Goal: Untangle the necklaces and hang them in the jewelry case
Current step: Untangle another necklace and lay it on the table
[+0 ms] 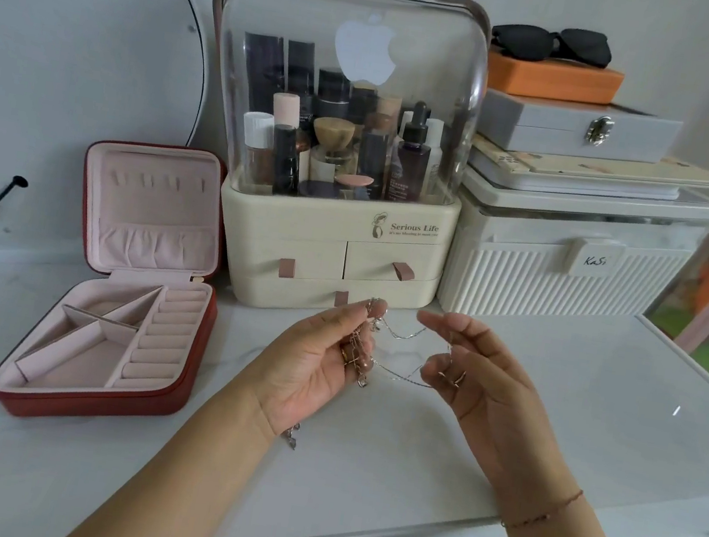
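**Chain runs left-right between hands; case off to the left**

Head view: left hand [315, 366] is curled round the bunched necklaces [360, 347], with a tail dangling below the palm. Right hand [481, 374] pinches a thin chain [402, 334] that sags across the gap above the table [555, 390]. Case [93, 406] sits open, well left, with its lid upright and hooks [152, 180] bare. Left hand is nearer it. My read: untangling not done.
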A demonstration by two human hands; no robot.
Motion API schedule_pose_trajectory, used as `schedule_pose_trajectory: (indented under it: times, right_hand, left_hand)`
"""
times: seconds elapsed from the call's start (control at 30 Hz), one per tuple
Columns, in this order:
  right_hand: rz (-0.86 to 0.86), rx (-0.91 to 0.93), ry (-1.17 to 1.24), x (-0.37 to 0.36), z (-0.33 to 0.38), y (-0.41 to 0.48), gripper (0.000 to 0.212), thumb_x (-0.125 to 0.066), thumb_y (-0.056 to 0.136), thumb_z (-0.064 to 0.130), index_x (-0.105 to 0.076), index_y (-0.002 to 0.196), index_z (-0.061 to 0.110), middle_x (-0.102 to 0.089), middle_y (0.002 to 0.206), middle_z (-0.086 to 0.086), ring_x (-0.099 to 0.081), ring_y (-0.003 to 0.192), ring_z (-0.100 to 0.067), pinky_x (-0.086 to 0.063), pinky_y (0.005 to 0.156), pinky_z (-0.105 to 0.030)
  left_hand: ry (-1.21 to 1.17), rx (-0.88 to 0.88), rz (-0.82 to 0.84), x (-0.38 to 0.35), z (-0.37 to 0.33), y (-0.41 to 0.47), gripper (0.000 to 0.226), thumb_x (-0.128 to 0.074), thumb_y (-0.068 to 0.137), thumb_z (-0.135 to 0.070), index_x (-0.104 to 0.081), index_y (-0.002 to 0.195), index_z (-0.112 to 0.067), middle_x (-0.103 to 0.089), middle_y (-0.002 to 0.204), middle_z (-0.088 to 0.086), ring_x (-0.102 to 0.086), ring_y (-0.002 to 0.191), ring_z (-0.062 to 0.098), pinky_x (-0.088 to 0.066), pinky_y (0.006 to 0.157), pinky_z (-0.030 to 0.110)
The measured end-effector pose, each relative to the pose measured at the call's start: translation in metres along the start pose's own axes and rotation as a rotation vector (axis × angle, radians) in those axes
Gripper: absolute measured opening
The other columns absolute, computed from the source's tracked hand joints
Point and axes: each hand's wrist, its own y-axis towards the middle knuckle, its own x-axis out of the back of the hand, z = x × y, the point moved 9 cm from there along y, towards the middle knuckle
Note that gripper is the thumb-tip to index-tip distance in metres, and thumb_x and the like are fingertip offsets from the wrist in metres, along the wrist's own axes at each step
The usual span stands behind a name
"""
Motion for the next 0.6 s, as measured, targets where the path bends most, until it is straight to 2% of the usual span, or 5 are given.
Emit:
schedule_pose_trajectory:
  times: [0.13, 0.2, 0.27, 0.47, 0.6]
  right_hand:
    - [0.063, 0.019, -0.097, -0.008, 0.0, -0.003, 0.027, -0.056, 0.083, 0.005, -0.063, 0.108, 0.011, -0.064, 0.126, -0.008, -0.059, 0.07, -0.02, -0.053, 0.075, -0.034]
    - [0.064, 0.005, -0.072, -0.01, 0.0, -0.003, 0.028, -0.057, 0.081, 0.005, -0.064, 0.108, 0.011, -0.063, 0.127, -0.008, -0.059, 0.066, -0.019, -0.053, 0.068, -0.034]
    - [0.033, -0.016, -0.032, -0.008, 0.001, -0.003, 0.03, -0.059, 0.08, 0.004, -0.063, 0.109, 0.01, -0.061, 0.129, -0.009, -0.058, 0.063, -0.018, -0.053, 0.061, -0.032]
    - [-0.015, -0.019, 0.132, -0.002, 0.005, -0.003, 0.033, -0.047, 0.079, 0.005, -0.059, 0.109, 0.012, -0.061, 0.132, -0.002, -0.055, 0.06, -0.015, -0.051, 0.057, -0.028]
    - [-0.025, -0.046, 0.314, 0.003, 0.006, -0.002, 0.03, -0.041, 0.086, 0.004, -0.058, 0.11, 0.015, -0.061, 0.132, -0.004, -0.052, 0.057, -0.011, -0.051, 0.055, -0.024]
  left_hand:
    - [0.033, -0.012, 0.029, -0.004, -0.002, -0.002, 0.023, -0.064, 0.08, -0.015, -0.076, 0.099, -0.01, -0.046, 0.061, -0.001, -0.045, 0.057, 0.01, -0.042, 0.058, 0.02]
    - [0.064, 0.004, 0.051, -0.005, 0.001, -0.002, 0.025, -0.069, 0.081, -0.012, -0.074, 0.105, -0.011, -0.044, 0.058, -0.001, -0.044, 0.056, 0.01, -0.038, 0.059, 0.021]
    - [0.065, 0.026, 0.082, -0.008, 0.003, -0.002, 0.032, -0.065, 0.08, -0.01, -0.072, 0.11, -0.012, -0.043, 0.055, 0.0, -0.043, 0.055, 0.011, -0.038, 0.059, 0.022]
    - [0.05, 0.072, 0.207, -0.013, 0.005, -0.005, 0.065, -0.061, 0.067, -0.005, -0.058, 0.131, -0.017, -0.037, 0.051, -0.002, -0.039, 0.049, 0.011, -0.037, 0.055, 0.022]
    - [0.018, 0.044, 0.233, -0.013, 0.001, -0.003, 0.058, -0.058, 0.068, -0.007, -0.063, 0.126, -0.018, -0.036, 0.05, -0.004, -0.035, 0.048, 0.009, -0.035, 0.055, 0.021]
